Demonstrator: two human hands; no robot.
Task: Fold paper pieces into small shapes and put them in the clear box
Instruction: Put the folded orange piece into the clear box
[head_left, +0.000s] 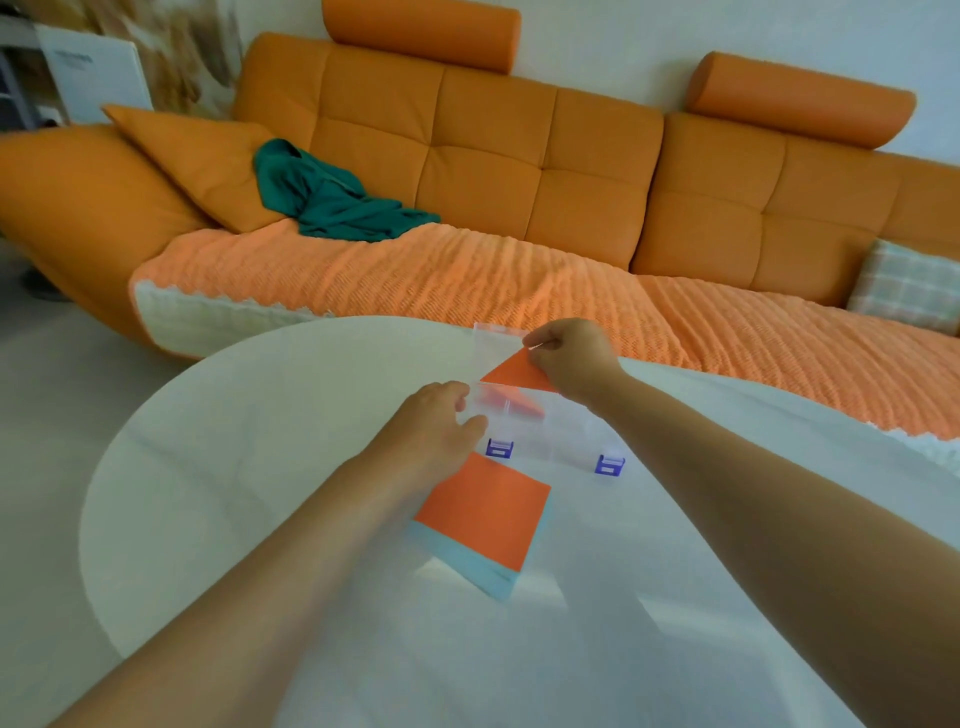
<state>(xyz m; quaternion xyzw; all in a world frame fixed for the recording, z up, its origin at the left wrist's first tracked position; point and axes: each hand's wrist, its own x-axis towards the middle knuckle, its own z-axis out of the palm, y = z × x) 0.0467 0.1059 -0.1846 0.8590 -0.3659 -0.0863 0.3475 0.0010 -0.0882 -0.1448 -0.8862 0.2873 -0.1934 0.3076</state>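
Orange paper triangle (517, 371) is pinched in the right hand (569, 358) above the clear box (550, 431), which the left hand (436, 421) grips.

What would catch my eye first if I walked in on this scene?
The long orange sofa fills the background, a green cloth crumpled on its left seat. Nearer, on the white table, the right hand pinches an orange paper triangle over the clear box.

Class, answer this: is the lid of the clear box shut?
No: the lid stands open behind the clear box, where the right hand pinches an orange triangle.
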